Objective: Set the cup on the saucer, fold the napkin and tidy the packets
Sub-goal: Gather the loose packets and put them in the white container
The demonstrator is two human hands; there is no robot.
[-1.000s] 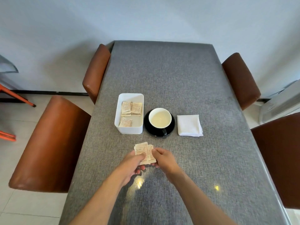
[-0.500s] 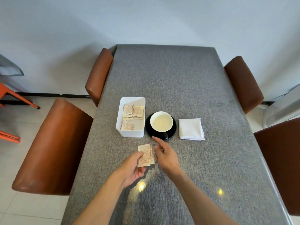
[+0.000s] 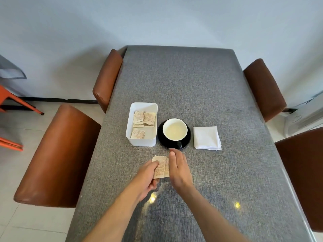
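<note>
Packets (image 3: 160, 167) stay pinched in left hand (image 3: 148, 173); right hand (image 3: 178, 169), grip released, has flattened beside them.

In front of me runs a long bench (image 3: 201, 84) covered in grey woven cloth, with two small glints of light on its near end. Three things sit on it in a row. A white rectangular tray (image 3: 142, 144) stands on the left. Just right of it, close to touching, lies a black saucer (image 3: 161, 139). Right of that, a little apart, a white folded napkin (image 3: 206, 137) lies flat, its layered edges towards me.
</note>
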